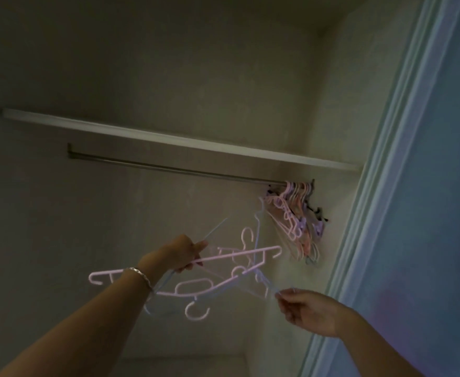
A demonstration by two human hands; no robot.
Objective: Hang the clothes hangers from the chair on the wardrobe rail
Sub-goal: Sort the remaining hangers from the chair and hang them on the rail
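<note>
the left hand (185, 254), a bracelet (141, 276) on its wrist, is below the wardrobe rail (155, 167), its fingers curled round a tangled bunch of pink and pale blue hangers (196, 288). the right hand (307, 311), lower and nearer the rail's right end, pinches the tip of a pale blue hanger (267, 284) from that bunch. more hung hangers (294, 224) crowd the rail's right end. a shelf (169, 137) runs just above the rail.
</note>
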